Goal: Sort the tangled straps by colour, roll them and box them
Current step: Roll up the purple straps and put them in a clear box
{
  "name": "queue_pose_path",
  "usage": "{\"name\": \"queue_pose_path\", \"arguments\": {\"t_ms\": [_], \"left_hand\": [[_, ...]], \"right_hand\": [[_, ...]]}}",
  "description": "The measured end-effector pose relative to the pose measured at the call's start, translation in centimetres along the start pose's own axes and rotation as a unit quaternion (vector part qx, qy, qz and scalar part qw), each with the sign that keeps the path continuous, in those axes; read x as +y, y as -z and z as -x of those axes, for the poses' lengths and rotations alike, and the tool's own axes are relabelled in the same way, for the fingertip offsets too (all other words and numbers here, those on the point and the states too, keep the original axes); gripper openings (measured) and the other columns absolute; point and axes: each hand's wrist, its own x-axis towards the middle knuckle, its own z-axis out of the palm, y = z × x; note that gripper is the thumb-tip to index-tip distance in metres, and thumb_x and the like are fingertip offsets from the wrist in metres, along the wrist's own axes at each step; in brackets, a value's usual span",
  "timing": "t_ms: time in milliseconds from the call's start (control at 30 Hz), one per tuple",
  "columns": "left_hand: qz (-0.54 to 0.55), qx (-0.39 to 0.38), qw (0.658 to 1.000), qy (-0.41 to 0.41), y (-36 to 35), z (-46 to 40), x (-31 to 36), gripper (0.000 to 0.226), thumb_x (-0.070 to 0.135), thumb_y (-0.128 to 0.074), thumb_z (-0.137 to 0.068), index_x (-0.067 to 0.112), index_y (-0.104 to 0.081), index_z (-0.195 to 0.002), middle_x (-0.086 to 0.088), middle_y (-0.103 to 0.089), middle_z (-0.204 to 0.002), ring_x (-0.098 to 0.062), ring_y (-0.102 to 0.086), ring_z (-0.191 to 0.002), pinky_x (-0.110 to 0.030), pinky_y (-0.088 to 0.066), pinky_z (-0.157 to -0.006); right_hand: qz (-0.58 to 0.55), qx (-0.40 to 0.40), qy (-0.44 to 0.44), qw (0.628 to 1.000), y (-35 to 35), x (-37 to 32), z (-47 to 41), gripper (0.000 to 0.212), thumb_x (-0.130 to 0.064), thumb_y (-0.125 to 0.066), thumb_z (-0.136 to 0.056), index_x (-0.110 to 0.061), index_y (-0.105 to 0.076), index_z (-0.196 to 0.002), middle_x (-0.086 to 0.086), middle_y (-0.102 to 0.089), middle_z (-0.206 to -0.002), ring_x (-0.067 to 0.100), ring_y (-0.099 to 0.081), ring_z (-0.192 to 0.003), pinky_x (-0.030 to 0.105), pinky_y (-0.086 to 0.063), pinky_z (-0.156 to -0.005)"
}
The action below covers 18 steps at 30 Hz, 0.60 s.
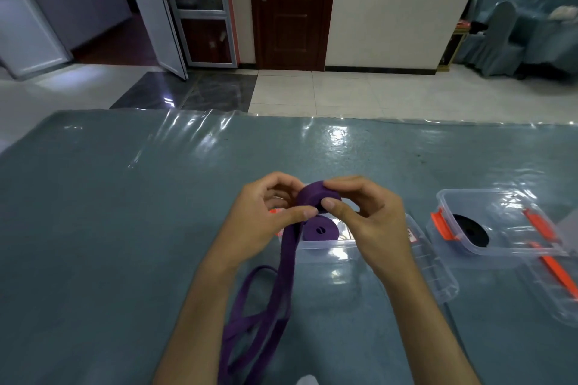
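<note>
A purple strap [316, 194] is partly wound into a roll that I hold above the table. My left hand [266, 212] pinches the strap just below the roll, and my right hand [362, 212] grips the roll between thumb and fingers. The strap's loose tail [275, 300] hangs down and lies in loops on the table toward me. Under my hands stands a clear plastic box [328, 248] with a finished purple roll [319, 231] inside. To the right, a second clear box [500, 228] with orange latches holds a black roll [469, 230].
The table is covered with a blue-grey cloth [109, 228] under clear plastic sheeting. A clear lid [556, 291] with an orange clip lies at the right edge. Beyond the table are a tiled floor, a brown door and covered chairs.
</note>
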Motion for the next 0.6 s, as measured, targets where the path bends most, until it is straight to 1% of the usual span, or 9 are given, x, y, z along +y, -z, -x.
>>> {"name": "queue_pose_path", "arguments": {"t_ms": [67, 133, 167, 233, 300, 400, 500, 533, 600], "left_hand": [[0.036, 0.006, 0.999, -0.008, -0.1, 0.0, -0.2, 0.029, 0.021, -0.093, -0.078, 0.024, -0.077, -0.101, -0.004, -0.08, -0.103, -0.018, -0.077, -0.097, -0.025, -0.06, -0.087], [0.058, 0.011, 0.998, -0.01, -0.3, -0.1, -0.4, 0.025, 0.014, -0.088, -0.083, 0.019, -0.077, -0.105, -0.005, -0.08, -0.107, -0.018, -0.077, -0.1, -0.022, -0.058, -0.087], [0.061, 0.016, 0.998, -0.011, -0.4, 0.0, -0.5, 0.023, 0.013, -0.086, -0.085, 0.021, -0.078, -0.105, -0.004, -0.08, -0.107, -0.018, -0.077, -0.101, -0.022, -0.058, -0.087], [0.058, 0.03, 0.998, -0.02, -0.6, 0.1, -0.6, 0.023, 0.011, -0.084, -0.087, 0.026, -0.079, -0.104, -0.004, -0.08, -0.109, -0.018, -0.077, -0.102, -0.021, -0.057, -0.088], [0.058, 0.039, 0.997, -0.032, -0.8, 0.2, -0.7, 0.027, 0.011, -0.084, -0.087, 0.028, -0.08, -0.107, -0.004, -0.079, -0.111, -0.019, -0.077, -0.104, -0.021, -0.057, -0.09], [0.07, 0.087, 0.993, -0.04, -1.4, 0.3, -0.9, 0.035, 0.021, -0.091, -0.079, 0.031, -0.079, -0.11, -0.003, -0.079, -0.104, -0.019, -0.078, -0.099, -0.021, -0.058, -0.087], [0.125, 0.141, 0.981, -0.051, -2.7, 0.2, -1.1, 0.027, 0.026, -0.092, -0.076, 0.026, -0.08, -0.1, -0.004, -0.081, -0.104, -0.021, -0.079, -0.099, -0.022, -0.059, -0.085], [0.144, 0.139, 0.978, -0.057, -3.1, 0.2, -1.1, 0.024, 0.025, -0.09, -0.079, 0.023, -0.081, -0.101, -0.005, -0.081, -0.108, -0.022, -0.078, -0.103, -0.022, -0.059, -0.087], [0.158, 0.115, 0.979, -0.052, -3.4, 0.1, -1.0, 0.03, 0.029, -0.089, -0.082, 0.023, -0.081, -0.11, -0.004, -0.08, -0.116, -0.021, -0.076, -0.111, -0.022, -0.058, -0.091]], "right_hand": [[-0.026, 0.029, -0.011, 0.999, -0.6, 0.2, 0.1, 0.025, -0.013, -0.086, -0.082, -0.026, -0.082, -0.103, 0.004, -0.08, -0.104, 0.026, -0.076, -0.104, 0.033, -0.061, -0.091], [-0.058, 0.049, -0.034, 0.996, -1.2, 0.4, 0.4, 0.025, -0.021, -0.088, -0.079, -0.025, -0.081, -0.103, 0.008, -0.08, -0.105, 0.03, -0.076, -0.105, 0.043, -0.061, -0.094], [-0.075, 0.052, -0.047, 0.995, -1.4, 0.5, 0.5, 0.026, -0.025, -0.09, -0.078, -0.024, -0.081, -0.102, 0.01, -0.08, -0.106, 0.031, -0.076, -0.105, 0.044, -0.06, -0.094], [-0.104, 0.036, -0.074, 0.991, -1.5, 0.6, 0.6, 0.03, -0.031, -0.094, -0.076, -0.022, -0.077, -0.099, 0.012, -0.08, -0.108, 0.031, -0.077, -0.106, 0.039, -0.061, -0.092], [-0.089, 0.018, -0.089, 0.992, -1.2, 0.6, 0.5, 0.026, -0.028, -0.094, -0.076, -0.024, -0.074, -0.092, 0.012, -0.08, -0.109, 0.03, -0.077, -0.105, 0.036, -0.061, -0.09], [-0.044, 0.024, -0.095, 0.994, -0.7, 0.9, 0.3, 0.022, -0.021, -0.092, -0.075, -0.028, -0.073, -0.084, 0.011, -0.081, -0.098, 0.032, -0.078, -0.091, 0.042, -0.061, -0.084], [-0.064, 0.056, -0.074, 0.994, -0.9, 0.9, 0.4, 0.028, -0.03, -0.093, -0.073, -0.026, -0.075, -0.094, 0.013, -0.079, -0.098, 0.046, -0.073, -0.094, 0.056, -0.061, -0.088], [-0.072, 0.068, -0.064, 0.993, -1.1, 0.9, 0.5, 0.032, -0.034, -0.094, -0.074, -0.026, -0.076, -0.099, 0.012, -0.077, -0.099, 0.049, -0.07, -0.099, 0.056, -0.061, -0.088], [-0.097, 0.089, -0.058, 0.99, -1.4, 0.6, 0.5, 0.038, -0.042, -0.093, -0.075, -0.023, -0.078, -0.105, 0.016, -0.075, -0.101, 0.049, -0.07, -0.104, 0.049, -0.063, -0.084]]}}
